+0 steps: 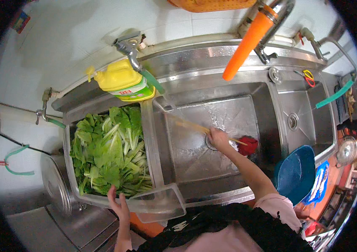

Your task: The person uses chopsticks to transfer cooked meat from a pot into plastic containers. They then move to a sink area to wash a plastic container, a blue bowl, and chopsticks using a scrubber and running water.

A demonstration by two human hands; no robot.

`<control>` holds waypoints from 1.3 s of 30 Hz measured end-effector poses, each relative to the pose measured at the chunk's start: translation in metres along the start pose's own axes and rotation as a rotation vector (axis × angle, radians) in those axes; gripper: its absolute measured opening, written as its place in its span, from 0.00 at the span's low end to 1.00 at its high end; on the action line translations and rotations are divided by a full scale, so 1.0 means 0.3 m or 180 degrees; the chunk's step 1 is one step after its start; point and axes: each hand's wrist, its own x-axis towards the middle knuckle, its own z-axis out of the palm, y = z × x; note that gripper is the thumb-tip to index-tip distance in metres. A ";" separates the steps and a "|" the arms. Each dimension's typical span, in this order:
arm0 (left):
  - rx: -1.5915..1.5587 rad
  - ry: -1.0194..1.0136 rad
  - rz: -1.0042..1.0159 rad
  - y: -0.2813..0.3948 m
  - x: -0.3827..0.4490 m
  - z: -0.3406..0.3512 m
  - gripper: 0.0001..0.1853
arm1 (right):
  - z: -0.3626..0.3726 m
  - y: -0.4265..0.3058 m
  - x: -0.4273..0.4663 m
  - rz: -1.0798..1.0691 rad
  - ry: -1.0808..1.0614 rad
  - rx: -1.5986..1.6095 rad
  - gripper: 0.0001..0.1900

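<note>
My right hand (219,138) grips a bundle of wooden chopsticks (194,126) over the drain of the middle stainless steel sink (197,163). Their left ends look blurred, near water running from a tap's green hose (153,82). Just right of the hand, a dark red cloth (248,145) lies in that basin, partly under a thin stick end. My left hand (118,203), fingers apart and holding nothing, is at the front edge of the left basin, which is heaped with leafy greens (112,151). A clear plastic container (162,203) sits at the front edge, right of that hand.
A yellow jug (121,80) stands behind the greens. An orange hose (248,44) hangs from a tap above the middle basin. Scissors (308,78) and a metal strainer (275,75) lie by the right basin. A blue-green plastic basin (295,174) stands tilted at the front right.
</note>
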 end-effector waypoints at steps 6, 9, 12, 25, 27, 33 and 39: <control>-0.1551 -0.1448 0.0139 0.275 0.321 0.468 0.19 | 0.054 -0.193 0.231 0.0175 0.0289 0.1028 0.13; -0.1335 -0.1659 0.0599 0.224 0.423 0.798 0.19 | 0.074 -0.253 0.203 0.0081 0.0117 0.1311 0.13; -0.2298 -0.1723 -0.0193 0.329 0.463 0.956 0.14 | 0.059 -0.221 0.146 0.0201 0.0103 0.1618 0.12; -0.1902 -0.2820 -0.1121 0.487 0.561 0.834 0.22 | 0.059 0.098 -0.004 0.0829 -0.0020 0.1449 0.11; -0.2224 -0.2774 -0.0822 0.532 0.532 0.697 0.20 | 0.039 0.109 -0.065 0.0787 -0.0100 0.1528 0.11; -0.0851 -0.2540 0.1320 0.552 0.370 0.520 0.14 | 0.256 0.147 -0.192 0.0805 -0.0532 0.1576 0.13; -0.0013 -0.2493 0.2279 0.263 0.238 0.713 0.32 | 0.161 -0.250 0.110 0.2725 -0.1751 0.5882 0.16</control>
